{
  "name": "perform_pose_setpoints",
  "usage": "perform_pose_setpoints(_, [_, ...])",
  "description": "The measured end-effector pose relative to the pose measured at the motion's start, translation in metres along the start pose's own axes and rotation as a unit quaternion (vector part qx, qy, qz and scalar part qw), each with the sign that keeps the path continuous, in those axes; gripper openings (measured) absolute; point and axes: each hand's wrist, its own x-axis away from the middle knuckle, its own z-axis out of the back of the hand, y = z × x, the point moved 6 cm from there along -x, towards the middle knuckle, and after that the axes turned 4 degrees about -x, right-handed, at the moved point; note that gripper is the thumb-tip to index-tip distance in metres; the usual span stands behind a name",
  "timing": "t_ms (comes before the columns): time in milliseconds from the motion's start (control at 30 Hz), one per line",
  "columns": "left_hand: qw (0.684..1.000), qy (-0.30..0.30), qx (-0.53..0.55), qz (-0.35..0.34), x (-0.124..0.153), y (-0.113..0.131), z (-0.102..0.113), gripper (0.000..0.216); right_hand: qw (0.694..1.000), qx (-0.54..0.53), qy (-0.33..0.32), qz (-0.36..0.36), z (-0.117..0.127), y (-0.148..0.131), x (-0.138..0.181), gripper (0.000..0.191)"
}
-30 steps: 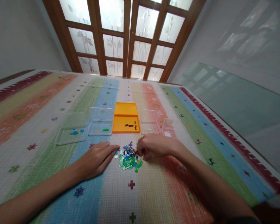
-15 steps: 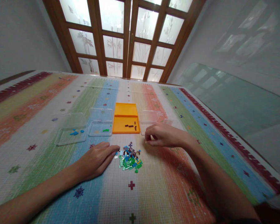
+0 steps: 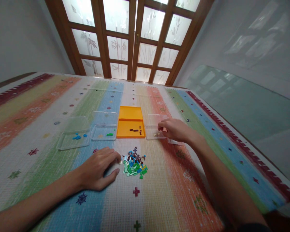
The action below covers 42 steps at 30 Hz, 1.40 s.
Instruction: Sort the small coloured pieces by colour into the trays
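Note:
A pile of small toy building bricks (image 3: 134, 165), mostly green, blue and dark brown, lies mid-table. At its left edge rests my left hand (image 3: 99, 169), thumb and fingers apart, the fingertips close to a small pale brick. My right hand (image 3: 174, 129) is over the clear plastic box (image 3: 149, 138) on the right, its fingers curled together; whatever they hold, if anything, is hidden. A few pale yellowish bricks (image 3: 156, 134) show inside that box below the fingertips. Beside it stands an open orange box (image 3: 130, 112) with several dark brown bricks (image 3: 135, 130).
Left of the orange box stands another clear box (image 3: 103, 139) holding green bricks (image 3: 109, 134). Farther left, a clear box (image 3: 73, 147) contains several blue bricks (image 3: 78, 137). Part of a clear case (image 3: 175, 141) shows under my right wrist. A striped tablecloth (image 3: 120, 206) covers the table.
My right hand has moved right and away from me, from the near edge of the right clear box to over it. My left thumb has spread away from the fingers.

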Motion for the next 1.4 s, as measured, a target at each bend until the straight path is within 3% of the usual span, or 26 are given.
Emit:
perform_pose_setpoints(167, [1.0,0.006,-0.012,-0.005,-0.001,-0.001,-0.002,0.009,1.0,-0.013,0.013,0.023,0.007,-0.021,0.004,0.015])
perform_pose_setpoints(333, [1.0,0.013,-0.015,-0.004,-0.001,0.0,-0.001,0.01,0.987,-0.085,0.009,0.135,0.006,-0.065,0.009,0.013])
perform_pose_setpoints(500, [1.0,0.007,-0.009,0.009,0.0,-0.002,-0.001,0.009,0.964,-0.137,-0.067,0.216,-0.007,-0.092,0.014,0.013])
perform_pose_setpoints(633, [1.0,0.007,-0.021,-0.002,0.0,-0.002,-0.002,0.011,0.951,-0.151,-0.148,0.227,-0.019,-0.097,0.014,0.014])
perform_pose_setpoints(800, [0.999,0.01,-0.03,-0.023,-0.002,0.0,-0.002,0.015,0.933,-0.189,-0.178,0.251,-0.028,-0.101,0.017,0.008])
perform_pose_setpoints(1033, [1.0,0.008,-0.027,-0.005,-0.001,-0.002,-0.004,0.014,0.955,-0.145,-0.148,0.214,-0.032,-0.094,0.011,0.01])
perform_pose_setpoints(1400, [0.999,0.012,-0.029,-0.005,-0.002,-0.001,-0.002,0.016,0.955,-0.148,-0.137,0.219,-0.034,-0.095,0.007,0.007])
